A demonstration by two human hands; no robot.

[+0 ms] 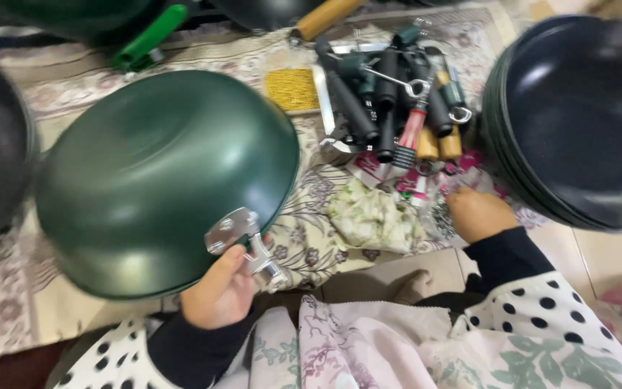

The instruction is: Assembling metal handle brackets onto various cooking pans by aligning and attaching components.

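Nearest us, our left hand (219,292) grips the bare metal handle bracket (242,241) of an upturned green pan (160,180) while our right hand (478,214), seemingly curled, picks among small packets (426,189); next calls for fitting a handle (350,108).

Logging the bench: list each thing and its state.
Green pan: upside down, handle not fitted, metal bracket bare.
Left hand: grips the bracket.
Right hand: closed, reaching into small packets.
Black pans: stacked, tilted.
Loose handles: piled.
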